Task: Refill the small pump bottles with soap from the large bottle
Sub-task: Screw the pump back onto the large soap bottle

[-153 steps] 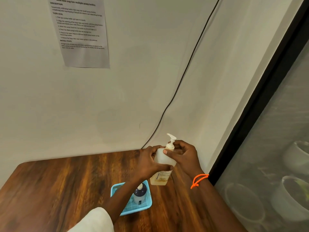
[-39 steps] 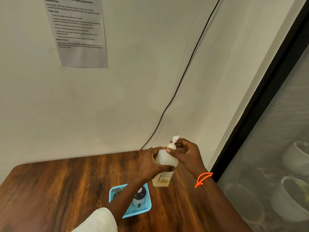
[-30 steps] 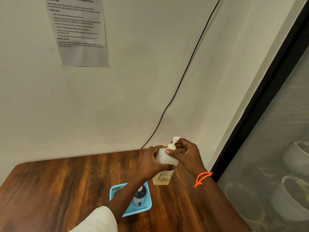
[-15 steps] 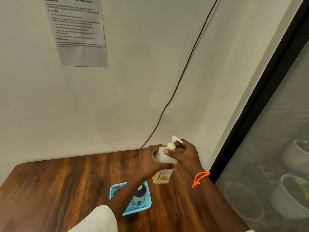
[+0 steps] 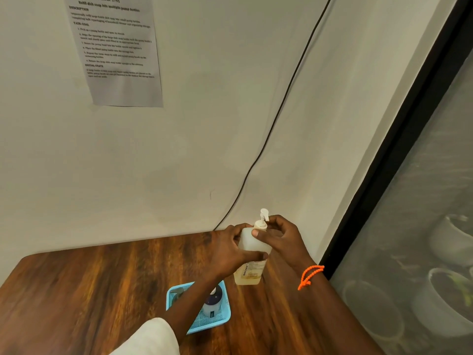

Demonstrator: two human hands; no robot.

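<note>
Now the left hand (image 5: pixel 225 249) is wrapping around the shoulder of the translucent plastic pump bottle with the pale amber soap in its lower part (image 5: pixel 252 254), thumb across the front and fingers curled behind, holding it upright just above the dark wooden table (image 5: pixel 76 290). The right hand (image 5: pixel 280 238) is pinching the cream collar at the neck — thumb tip in front, fingers closed around the far side. The white pump head (image 5: pixel 264 214) is pointing nearly straight away from the camera, whereas half a second ago its spout was swinging off to the right, and a little before that it was facing roughly as it is now. So the head is turning under the fingers while the body is staying put, which I read as the pump being screwed on its thread; whether it is coming loose or going tight, I cannot tell. The bottle is hovering beside the light blue mesh plastic tray (image 5: pixel 222 319), where a small dark pump bottle (image 5: pixel 212 302) is standing, partly hidden by the left forearm. No separate large bottle is showing, so pouring looks some way off.
</note>
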